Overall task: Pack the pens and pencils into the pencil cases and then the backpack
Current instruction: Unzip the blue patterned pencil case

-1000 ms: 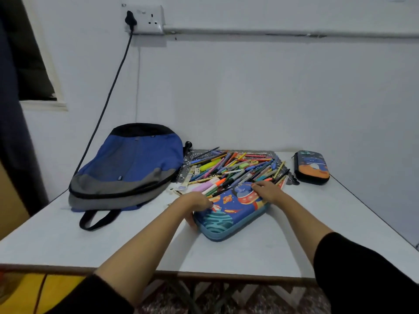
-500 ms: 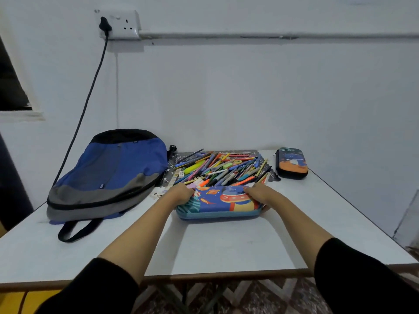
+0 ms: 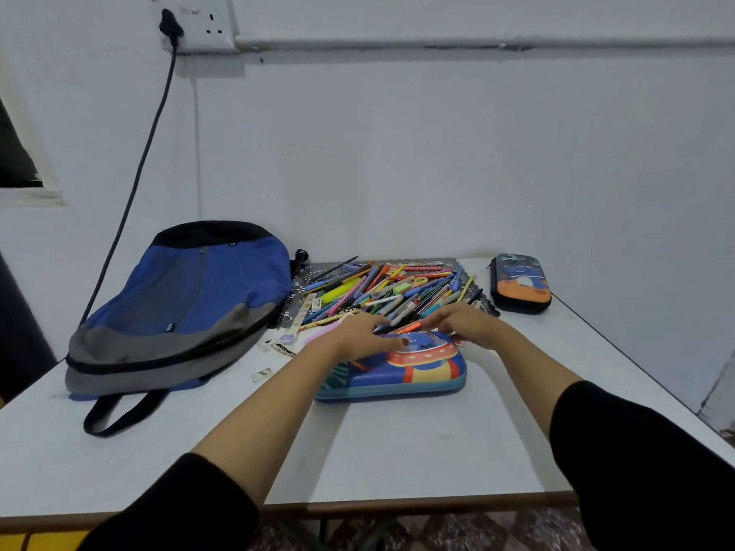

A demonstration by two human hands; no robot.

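Both hands rest at the far edge of the large pencil case [image 3: 401,369], which lies flat and closed on the counter [image 3: 397,451] beneath them. The left hand [image 3: 354,338] covers the left part of the lid, its fingers [image 3: 374,323] stretched out and slightly apart, the thumb laid on the printed lid. The right hand [image 3: 467,324] sits at the case's far right corner, its fingers [image 3: 435,316] stretched leftward and loosely apart, gripping nothing that can be seen. An orange pen [image 3: 409,326] lies just between the two sets of fingertips; whether either touches it cannot be told.

Just beyond the fingers the pens and pencils [image 3: 389,292] lie in a heap on a dark patterned mat [image 3: 314,270]. Well to the right of the right fingers and farther back, the small pencil case [image 3: 521,284] lies on the counter, apparently closed. Left of the left fingers the blue and grey backpack [image 3: 179,308] lies flat, its strap [image 3: 115,415] looping toward the near edge. Between it and the left fingers lie a ruler [image 3: 306,308] and some paper scraps [image 3: 262,375]. High on the wall, a black cable [image 3: 135,184] hangs from a socket [image 3: 195,25] and drops behind the backpack.
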